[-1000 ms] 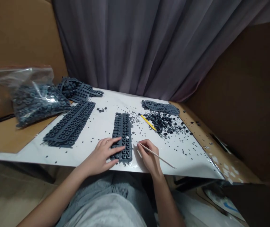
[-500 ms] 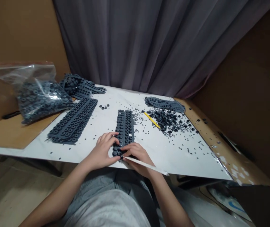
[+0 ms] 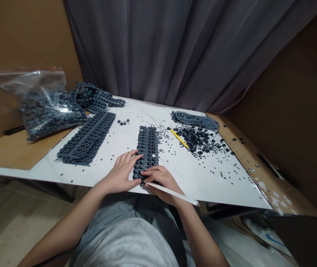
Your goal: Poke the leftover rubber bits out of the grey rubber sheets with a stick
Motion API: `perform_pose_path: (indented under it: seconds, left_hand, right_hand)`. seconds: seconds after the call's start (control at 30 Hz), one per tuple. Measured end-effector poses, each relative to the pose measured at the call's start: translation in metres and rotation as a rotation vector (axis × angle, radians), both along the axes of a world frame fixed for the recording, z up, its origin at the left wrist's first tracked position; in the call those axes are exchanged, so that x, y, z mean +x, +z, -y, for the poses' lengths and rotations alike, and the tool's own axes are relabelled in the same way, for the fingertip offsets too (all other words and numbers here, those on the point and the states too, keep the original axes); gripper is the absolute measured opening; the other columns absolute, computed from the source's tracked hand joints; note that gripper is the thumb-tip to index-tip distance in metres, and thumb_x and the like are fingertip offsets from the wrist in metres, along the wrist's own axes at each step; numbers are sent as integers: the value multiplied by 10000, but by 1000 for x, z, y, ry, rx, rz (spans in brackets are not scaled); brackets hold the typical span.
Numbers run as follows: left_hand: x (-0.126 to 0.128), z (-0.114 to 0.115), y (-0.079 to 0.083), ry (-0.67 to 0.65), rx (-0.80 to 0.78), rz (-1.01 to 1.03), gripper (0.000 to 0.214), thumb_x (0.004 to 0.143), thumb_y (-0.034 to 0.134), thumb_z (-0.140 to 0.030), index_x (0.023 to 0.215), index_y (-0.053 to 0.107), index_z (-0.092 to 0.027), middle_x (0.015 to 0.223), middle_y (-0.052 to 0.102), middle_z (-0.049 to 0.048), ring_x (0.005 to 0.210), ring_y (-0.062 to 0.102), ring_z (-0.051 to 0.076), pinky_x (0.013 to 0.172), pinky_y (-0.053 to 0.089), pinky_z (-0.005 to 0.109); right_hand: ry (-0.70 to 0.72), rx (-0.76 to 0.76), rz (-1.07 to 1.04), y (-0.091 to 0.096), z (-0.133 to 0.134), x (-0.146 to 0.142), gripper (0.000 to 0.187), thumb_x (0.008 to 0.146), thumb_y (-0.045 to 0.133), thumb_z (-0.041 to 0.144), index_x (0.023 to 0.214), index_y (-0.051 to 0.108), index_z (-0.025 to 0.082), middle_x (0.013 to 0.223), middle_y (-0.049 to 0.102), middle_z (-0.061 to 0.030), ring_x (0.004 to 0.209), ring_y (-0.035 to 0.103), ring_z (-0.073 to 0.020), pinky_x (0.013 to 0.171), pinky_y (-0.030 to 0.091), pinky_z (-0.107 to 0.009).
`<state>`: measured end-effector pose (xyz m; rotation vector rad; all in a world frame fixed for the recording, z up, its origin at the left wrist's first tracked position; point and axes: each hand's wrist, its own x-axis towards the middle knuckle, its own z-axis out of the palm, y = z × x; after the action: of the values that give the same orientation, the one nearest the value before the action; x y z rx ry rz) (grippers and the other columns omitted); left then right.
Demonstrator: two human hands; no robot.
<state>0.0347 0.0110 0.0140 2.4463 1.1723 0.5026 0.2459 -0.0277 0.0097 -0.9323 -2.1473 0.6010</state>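
A dark grey rubber-like strip (image 3: 147,142) with rows of round ring-shaped bumps lies on the table, pointing away from me. My left hand (image 3: 122,171) rests along its left side, fingers stretched apart over the edge, thumb at the near end. My right hand (image 3: 162,181) lies over the near right end, its fingers closed round a thin white stick-like tool (image 3: 172,193). The tool's tip meets the strip close to my left thumb. My fingers partly cover the bumps there. Two small white spots show on the strip.
Left are stacked grey strips (image 3: 87,139), a zip bag of grey rings (image 3: 51,113) and a heap of strips (image 3: 97,98). Right are a yellow stick (image 3: 179,138), a pile of black pieces (image 3: 196,139), scattered tiny discs and folded strips (image 3: 194,120). A curtain (image 3: 175,48) hangs behind.
The view has shifted slightly. My left fingers have straightened and reach farther over the strip; the right hand keeps the white tool at the near end.
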Motion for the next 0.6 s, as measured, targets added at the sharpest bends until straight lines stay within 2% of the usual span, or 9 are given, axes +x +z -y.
perform_pose_path:
  seconds: [0.17, 0.43, 0.6]
  left_hand:
    - [0, -2, -3, -10, -3, -11, 764, 784, 607, -376, 1441, 255, -210, 1501, 236, 156, 1375, 219, 336, 1093, 234, 526]
    - [-1, -6, -5, -15, -79, -88, 868, 792, 608, -421, 1481, 154, -151, 1533, 150, 205, 1409, 129, 357, 1105, 179, 550]
    - [0, -7, -5, -13, -104, -102, 898, 792, 616, -448, 1487, 130, -151, 1538, 129, 206, 1414, 109, 359, 1109, 167, 544]
  right_hand:
    - [-8, 40, 40, -1, 1, 0, 34, 871, 605, 249, 869, 634, 232, 1063, 718, -35, 1035, 599, -196, 890, 464, -367]
    - [-9, 209, 192, -3, -1, 0, 169, 951, 465, 238, 908, 628, 233, 1114, 704, -43, 1013, 614, -200, 836, 448, -367]
    - [-159, 238, 122, -7, -4, 0, 136, 922, 507, 194, 834, 605, 228, 1080, 715, -42, 924, 635, -198, 799, 446, -368]
